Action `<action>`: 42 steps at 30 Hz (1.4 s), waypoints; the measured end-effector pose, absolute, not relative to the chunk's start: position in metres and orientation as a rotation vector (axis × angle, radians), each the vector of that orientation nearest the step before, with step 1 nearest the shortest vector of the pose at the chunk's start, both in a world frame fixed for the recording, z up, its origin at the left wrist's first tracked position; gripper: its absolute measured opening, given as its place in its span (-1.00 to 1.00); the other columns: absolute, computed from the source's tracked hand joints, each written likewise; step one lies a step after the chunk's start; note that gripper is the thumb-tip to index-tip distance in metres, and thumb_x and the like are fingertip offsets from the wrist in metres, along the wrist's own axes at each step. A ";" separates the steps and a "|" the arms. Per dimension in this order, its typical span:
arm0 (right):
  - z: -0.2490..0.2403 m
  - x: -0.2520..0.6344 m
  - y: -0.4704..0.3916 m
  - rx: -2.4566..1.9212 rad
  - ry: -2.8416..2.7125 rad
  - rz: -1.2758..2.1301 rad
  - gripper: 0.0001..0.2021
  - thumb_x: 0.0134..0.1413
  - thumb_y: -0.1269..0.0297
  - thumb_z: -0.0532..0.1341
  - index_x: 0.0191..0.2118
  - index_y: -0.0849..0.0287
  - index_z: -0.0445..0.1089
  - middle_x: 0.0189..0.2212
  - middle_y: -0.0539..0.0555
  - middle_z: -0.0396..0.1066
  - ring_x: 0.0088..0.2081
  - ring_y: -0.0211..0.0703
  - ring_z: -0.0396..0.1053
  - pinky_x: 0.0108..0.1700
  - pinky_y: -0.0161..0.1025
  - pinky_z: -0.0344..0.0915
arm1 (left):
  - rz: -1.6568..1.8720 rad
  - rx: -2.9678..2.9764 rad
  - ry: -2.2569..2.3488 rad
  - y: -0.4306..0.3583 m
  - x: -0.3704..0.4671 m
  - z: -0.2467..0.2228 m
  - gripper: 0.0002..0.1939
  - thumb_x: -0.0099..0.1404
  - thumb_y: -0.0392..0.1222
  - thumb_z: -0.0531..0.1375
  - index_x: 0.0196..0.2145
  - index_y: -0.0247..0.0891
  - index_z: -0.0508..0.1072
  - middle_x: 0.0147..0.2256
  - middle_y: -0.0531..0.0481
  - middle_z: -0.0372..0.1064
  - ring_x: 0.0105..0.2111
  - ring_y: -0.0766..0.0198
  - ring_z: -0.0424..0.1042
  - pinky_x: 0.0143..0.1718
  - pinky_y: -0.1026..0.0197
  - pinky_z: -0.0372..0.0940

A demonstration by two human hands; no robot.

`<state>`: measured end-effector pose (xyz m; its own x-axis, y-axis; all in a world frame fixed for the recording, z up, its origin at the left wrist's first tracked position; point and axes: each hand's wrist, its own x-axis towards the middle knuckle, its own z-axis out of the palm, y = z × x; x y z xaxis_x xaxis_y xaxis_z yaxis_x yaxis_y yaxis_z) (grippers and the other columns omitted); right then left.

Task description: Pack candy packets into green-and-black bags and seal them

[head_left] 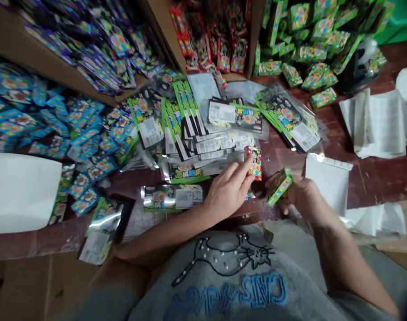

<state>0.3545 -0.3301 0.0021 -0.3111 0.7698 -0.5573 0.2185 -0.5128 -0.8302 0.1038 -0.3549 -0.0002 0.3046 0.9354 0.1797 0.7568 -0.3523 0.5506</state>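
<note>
Between the thumb and fingers of my left hand (230,185) is a small red candy box (253,163), held above the dark red table. Part of a small blue packet (250,194) shows just under that hand. My right hand (300,194) grips a small green box (279,186), tilted, a short way to the right of the red one. Behind both hands lie overlapping flat printed pouches (235,117) in black and green. Another silvery pouch (172,197) lies left of my left hand.
Cardboard compartments hold purple packets (113,40), red boxes (223,49) and green boxes (319,73). Blue packets (53,111) are heaped at the left, near a white sheet (23,191). White papers (379,122) and a clear bag (327,180) lie right.
</note>
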 end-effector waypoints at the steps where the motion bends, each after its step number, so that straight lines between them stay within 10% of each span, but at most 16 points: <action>1: -0.006 0.357 -0.355 -1.606 -1.179 1.913 -0.41 0.23 -0.44 0.02 -0.30 -0.02 0.44 -0.50 0.14 0.56 -0.56 0.10 0.51 -0.71 -0.10 0.25 | 0.622 2.296 1.494 -0.364 0.112 -0.008 -0.52 0.70 -0.03 -0.01 0.40 -0.28 0.36 -0.15 -0.13 0.58 -0.13 0.17 0.59 -0.05 0.13 0.49; 8: -0.017 0.380 -0.378 -2.192 -1.672 1.033 -0.29 0.26 -0.53 0.08 0.05 0.06 0.32 -0.55 0.09 0.53 -0.45 0.19 0.57 -0.37 -0.02 0.45 | 0.207 2.634 1.234 -0.365 0.123 -0.015 -0.53 0.55 0.22 0.21 -0.20 -0.23 0.66 -0.27 -0.12 0.60 -0.15 0.07 0.59 -0.09 0.06 0.40; 13: -0.010 0.395 -0.359 -1.810 -2.315 0.433 -0.01 0.24 -0.56 0.06 0.38 0.29 0.26 0.08 0.47 0.56 0.13 0.45 0.53 0.16 0.32 0.44 | 0.154 2.628 1.236 -0.372 0.011 0.014 -0.17 0.43 0.57 0.07 0.26 -0.16 0.51 0.14 -0.19 0.57 0.13 -0.12 0.50 0.19 -0.20 0.36; 18: -0.025 0.354 -0.333 -1.092 -2.766 0.593 0.07 0.21 -0.53 0.13 0.59 0.10 0.01 0.62 0.30 -0.07 0.61 0.46 -0.12 0.57 0.48 -0.13 | 0.056 2.409 1.389 -0.415 -0.066 -0.005 -0.08 0.42 0.62 0.02 0.45 -0.05 0.32 0.46 -0.16 0.25 0.37 -0.31 0.28 0.33 -0.46 0.19; 22: -0.038 0.313 -0.309 -0.779 -2.919 0.722 0.02 0.17 -0.44 0.27 0.58 0.00 0.08 0.61 0.20 0.03 0.57 0.47 -0.01 0.57 0.53 -0.22 | 0.041 2.313 1.505 -0.441 -0.063 -0.024 -0.33 0.51 0.30 0.18 0.41 -0.05 0.37 0.35 -0.15 0.38 0.28 -0.20 0.35 0.30 -0.34 0.23; 27: -0.045 0.286 -0.308 -0.669 -2.925 0.738 -0.20 0.30 -0.33 0.23 0.45 0.07 0.30 0.33 0.23 0.46 0.35 0.32 0.35 0.56 0.48 -0.08 | -0.019 2.268 1.581 -0.461 -0.047 -0.026 -0.15 0.33 0.14 0.43 0.46 -0.10 0.32 0.38 -0.27 0.31 0.28 -0.24 0.31 0.29 -0.23 0.18; 42: -0.048 0.250 -0.370 -0.530 -2.753 0.772 -0.46 0.40 0.01 0.30 0.35 0.15 0.37 0.29 0.31 0.43 0.33 0.25 0.41 0.56 0.49 0.02 | 0.239 2.370 1.493 -0.466 -0.042 -0.039 -0.16 0.39 0.06 0.35 0.49 -0.26 0.20 0.32 -0.33 0.35 0.27 -0.21 0.31 0.28 -0.17 0.12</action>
